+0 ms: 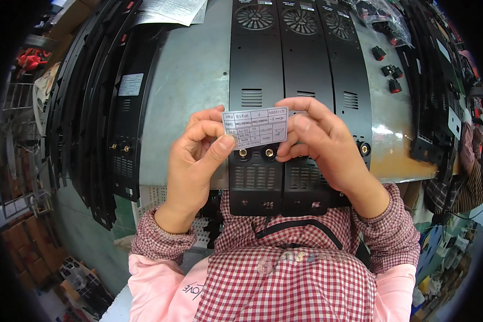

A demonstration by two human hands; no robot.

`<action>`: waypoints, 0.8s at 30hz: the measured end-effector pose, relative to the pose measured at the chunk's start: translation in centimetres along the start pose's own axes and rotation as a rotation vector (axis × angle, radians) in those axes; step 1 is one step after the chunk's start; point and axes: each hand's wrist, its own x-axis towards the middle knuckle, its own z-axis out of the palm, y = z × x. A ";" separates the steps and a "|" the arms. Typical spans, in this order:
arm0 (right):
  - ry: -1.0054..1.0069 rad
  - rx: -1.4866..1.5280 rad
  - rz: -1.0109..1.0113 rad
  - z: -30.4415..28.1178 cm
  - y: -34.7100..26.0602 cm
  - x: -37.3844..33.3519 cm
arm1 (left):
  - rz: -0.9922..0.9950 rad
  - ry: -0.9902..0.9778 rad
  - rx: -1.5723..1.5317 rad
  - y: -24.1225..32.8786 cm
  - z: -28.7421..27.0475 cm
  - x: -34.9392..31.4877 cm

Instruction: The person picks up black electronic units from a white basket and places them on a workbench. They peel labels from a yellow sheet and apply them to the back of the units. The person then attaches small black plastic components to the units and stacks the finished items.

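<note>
Between my two hands, above the workbench, a small silver-grey label [255, 126] with printed table lines is stretched out flat. My left hand [201, 145] pinches its left end between thumb and fingers. The right end is gripped by my right hand [316, 137], thumb over the front. Below the label lie three long black metal panels [256, 70] side by side, each with a round fan grille at the far end and vent slots. Brass connectors [269, 153] show on the near part of the panels, partly covered by my hands.
More black panels stand stacked at the left, one bearing a pale label [130, 85]. Printed papers [172, 11] lie at the far left of the metal bench [193, 70]. Small black-and-red switches [392, 71] and a clear plastic bag [383, 21] are on the right, beside further black panels [432, 102].
</note>
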 end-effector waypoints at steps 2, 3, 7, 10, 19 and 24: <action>0.016 0.010 -0.036 0.5 0.2 0.2 | -0.007 0.004 -0.011 0.0 0.0 0.4; 0.023 -0.006 -0.062 0.5 0.5 0.4 | -0.018 0.012 -0.006 -0.1 0.0 0.5; 0.070 -0.077 -0.138 0.4 1.3 1.3 | -0.060 0.055 0.013 -0.3 -0.2 1.0; 0.134 -0.176 -0.184 0.4 1.5 1.9 | -0.068 0.107 0.065 -0.2 -0.1 1.6; 0.383 -0.773 -0.429 -0.9 0.7 8.2 | 0.154 0.233 0.573 -1.6 -1.1 8.7; 0.417 -0.925 -0.457 -2.1 1.2 10.8 | 0.209 0.253 0.744 -3.7 -1.5 11.3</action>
